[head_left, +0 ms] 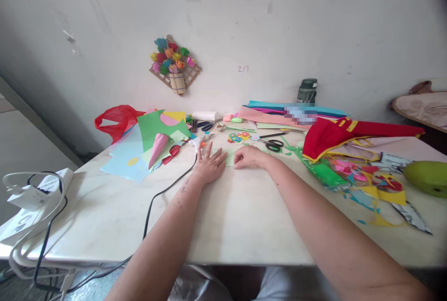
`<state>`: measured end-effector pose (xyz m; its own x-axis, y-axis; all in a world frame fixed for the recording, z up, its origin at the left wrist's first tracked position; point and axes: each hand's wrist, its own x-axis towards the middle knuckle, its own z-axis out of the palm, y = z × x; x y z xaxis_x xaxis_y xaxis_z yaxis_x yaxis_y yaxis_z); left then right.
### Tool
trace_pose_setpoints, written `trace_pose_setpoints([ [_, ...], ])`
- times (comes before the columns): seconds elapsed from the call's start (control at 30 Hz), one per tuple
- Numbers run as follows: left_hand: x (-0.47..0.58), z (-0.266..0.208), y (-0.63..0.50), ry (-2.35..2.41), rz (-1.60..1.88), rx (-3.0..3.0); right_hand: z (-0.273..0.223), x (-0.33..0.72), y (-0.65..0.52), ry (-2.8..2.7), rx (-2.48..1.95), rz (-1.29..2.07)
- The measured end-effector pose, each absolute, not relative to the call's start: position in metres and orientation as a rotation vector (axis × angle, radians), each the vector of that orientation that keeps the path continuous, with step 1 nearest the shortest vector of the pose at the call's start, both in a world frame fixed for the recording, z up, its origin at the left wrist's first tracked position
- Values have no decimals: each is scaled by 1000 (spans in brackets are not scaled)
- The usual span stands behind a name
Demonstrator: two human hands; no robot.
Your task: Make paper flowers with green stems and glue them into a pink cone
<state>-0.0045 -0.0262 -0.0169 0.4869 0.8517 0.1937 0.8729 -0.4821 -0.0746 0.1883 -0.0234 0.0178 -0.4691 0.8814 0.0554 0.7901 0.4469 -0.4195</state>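
Note:
A pale green sheet of paper [229, 158] lies on the table between my two hands, partly covered by them. My left hand [210, 165] rests flat at its left side, fingers spread and holding nothing. My right hand [250, 156] is curled closed over the paper, with its fingertips pinched at the near edge. Just beyond sit small colourful paper flowers [239, 137]. Black-handled scissors [274, 144] lie past my right hand. A white glue gun [196, 143] with a black cord lies just behind my left fingers.
Coloured paper sheets [122, 154] and a red plastic bag [120, 118] lie at the left. On the right are red cloth [324, 138], paper scraps [377, 189] and a green fruit [428, 177]. A power strip [35, 205] sits at the left edge; a black cord [152, 205] crosses the table.

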Motion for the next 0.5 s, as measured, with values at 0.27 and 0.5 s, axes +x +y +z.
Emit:
trace_pose_setpoints([
  [0.27, -6, -19, -24, -1529, -241, -2614, 23, 184, -29, -2542, -1487, 321],
  [0.5, -1, -8, -30, -1354, -383, -2740, 21, 184, -27, -2591, -1460, 243],
])
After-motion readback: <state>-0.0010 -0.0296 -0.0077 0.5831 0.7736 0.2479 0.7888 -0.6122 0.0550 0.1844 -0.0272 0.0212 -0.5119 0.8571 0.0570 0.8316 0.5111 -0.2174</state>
